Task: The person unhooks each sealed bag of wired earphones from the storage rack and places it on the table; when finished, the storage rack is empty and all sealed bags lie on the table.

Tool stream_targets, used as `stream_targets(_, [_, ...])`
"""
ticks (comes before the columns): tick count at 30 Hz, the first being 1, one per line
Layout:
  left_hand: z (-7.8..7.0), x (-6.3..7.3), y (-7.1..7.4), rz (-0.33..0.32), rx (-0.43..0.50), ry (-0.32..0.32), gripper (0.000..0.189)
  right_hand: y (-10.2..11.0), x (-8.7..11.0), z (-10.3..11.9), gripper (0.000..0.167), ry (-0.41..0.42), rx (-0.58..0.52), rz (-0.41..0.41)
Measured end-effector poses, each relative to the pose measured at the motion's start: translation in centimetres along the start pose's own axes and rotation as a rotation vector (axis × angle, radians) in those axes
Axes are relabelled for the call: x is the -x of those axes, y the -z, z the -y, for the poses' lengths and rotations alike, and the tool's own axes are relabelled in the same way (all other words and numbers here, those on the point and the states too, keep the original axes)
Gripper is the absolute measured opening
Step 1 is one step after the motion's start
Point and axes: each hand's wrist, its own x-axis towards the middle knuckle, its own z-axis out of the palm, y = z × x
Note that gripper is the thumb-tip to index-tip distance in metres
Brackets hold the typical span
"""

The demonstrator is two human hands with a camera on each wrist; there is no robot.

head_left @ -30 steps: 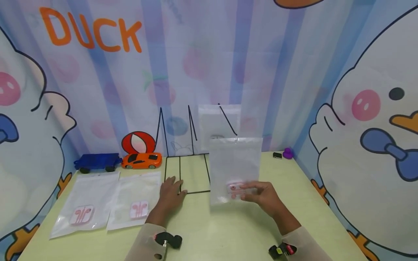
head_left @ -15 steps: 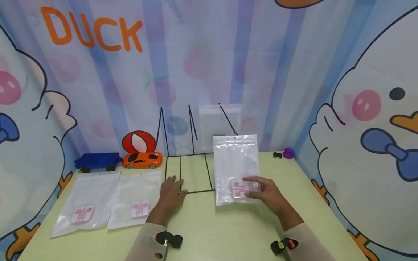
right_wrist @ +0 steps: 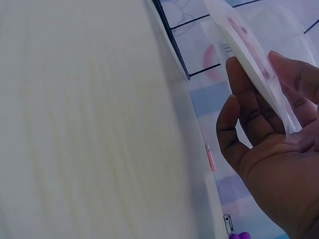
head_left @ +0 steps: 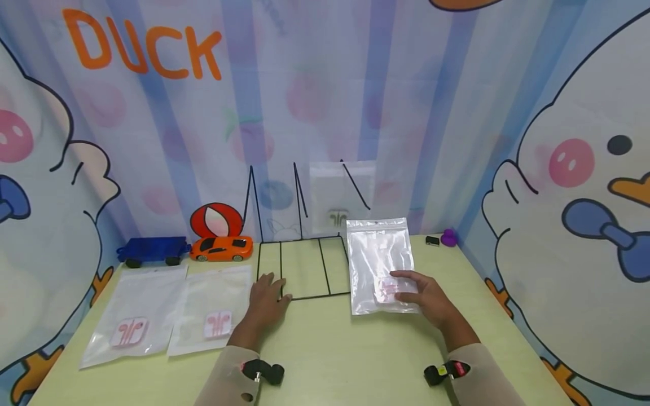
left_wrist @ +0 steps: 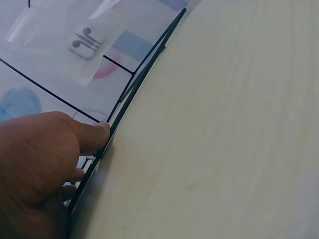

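In the head view my right hand [head_left: 429, 299] pinches a white zip bag [head_left: 378, 248] at its lower right. Inside the bag sits a square earphone case with pink earphones [head_left: 387, 290]. The right wrist view shows the thumb on one side of this bag [right_wrist: 254, 64] and curled fingers behind it. My left hand [head_left: 266, 304] rests on the left part of a black wire rack [head_left: 325, 270], its fingers spread. In the left wrist view the left thumb lies against the rack's front bar [left_wrist: 124, 99]. Another bag [head_left: 340, 186], with grey-looking earphones, hangs on the rack's right prong.
Two more zip bags with pink earphones lie at the left, an outer one [head_left: 147, 304] and an inner one [head_left: 215, 293]. Behind them stand a blue toy wagon [head_left: 154, 250] and an orange toy car [head_left: 222, 248]. A small black object [head_left: 432, 241] and a purple toy [head_left: 449, 237] sit back right.
My right hand has moved right with the zip bag, away from the hanging bag, whose earphones now show. The left hand stays in place on the rack.
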Motion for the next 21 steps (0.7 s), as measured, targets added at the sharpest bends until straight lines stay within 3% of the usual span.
stream_targets(9, [0.2, -0.1, 0.0, -0.023, -0.001, -0.028, 0.051, 1.0, 0.2, -1.1, 0.058, 0.004, 0.018, 0.025])
stream_targets(16, [0.3, -0.3, -0.1, -0.004, -0.002, -0.019, 0.052, 1.4, 0.2, -2.1, 0.062, -0.036, -0.039, 0.014])
stream_targets(21, [0.5, -0.3, -0.2, -0.007, -0.004, -0.022, 0.052, 1.4, 0.1, -2.9, 0.06, -0.087, 0.009, 0.008])
